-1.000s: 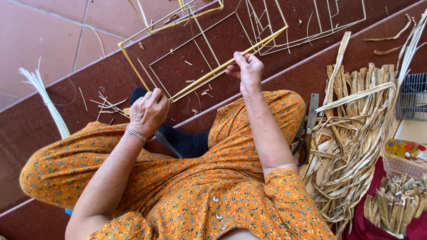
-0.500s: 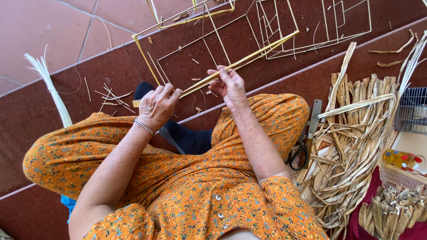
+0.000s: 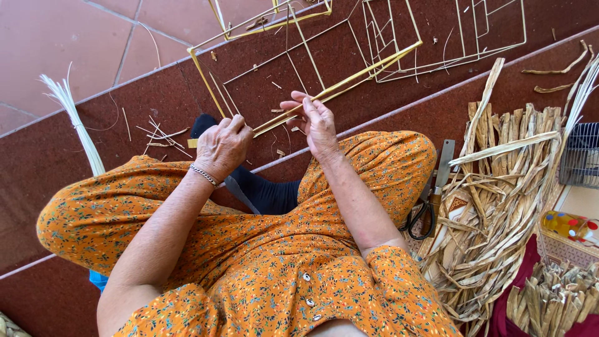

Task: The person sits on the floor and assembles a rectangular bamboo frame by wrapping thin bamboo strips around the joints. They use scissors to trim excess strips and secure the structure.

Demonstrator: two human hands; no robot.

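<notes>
Here, long yellow bamboo strip held above lap, long axis slanting from lower left up to upper right, far tip pointing toward thin wire-like frames on red tile floor; left hand closed on near end, right hand pinching strip mid-length; pile of dried tan fibre strips lies at right, black-handled scissors beside it

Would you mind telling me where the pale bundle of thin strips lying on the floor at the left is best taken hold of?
Probably grip the bundle of pale strips on its tight lower stem, near the orange-clad knee, coming from above. There the strips lie gathered together; the far end fans out loose. The left hand is nearest, though it now holds the yellow cane.
</notes>
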